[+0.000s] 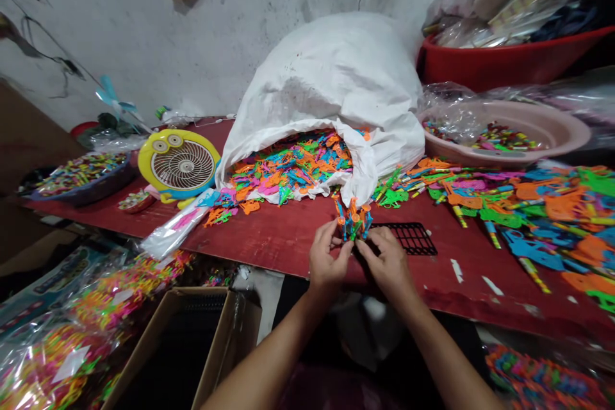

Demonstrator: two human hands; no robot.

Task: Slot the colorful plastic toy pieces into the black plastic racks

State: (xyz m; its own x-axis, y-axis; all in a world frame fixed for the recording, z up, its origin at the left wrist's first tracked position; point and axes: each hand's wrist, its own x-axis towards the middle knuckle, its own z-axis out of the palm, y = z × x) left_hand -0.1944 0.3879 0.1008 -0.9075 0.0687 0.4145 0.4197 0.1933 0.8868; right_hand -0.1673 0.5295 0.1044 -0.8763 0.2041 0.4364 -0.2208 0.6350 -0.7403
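Note:
At the table's front edge, my left hand (329, 256) and my right hand (388, 261) meet around a small upright bunch of orange, blue and green plastic toy pieces (354, 219). Thumbs and fingers of both hands are closed at its lower part, one hand on each side. Beside my right hand lies a black plastic grid (417, 238), partly covered by that hand. Just behind the bunch, a large white sack (331, 70) lies with its mouth facing me, and similar colourful plastic pieces (293, 166) spill from it.
Finished-looking plastic pieces with striped tubes (538, 218) cover the table's right side. A pink basin (571, 134) and red tub (480, 64) stand behind them. To the left are a yellow fan (185, 165) and a filled basin (91, 189). A cardboard box (240, 333) stands below.

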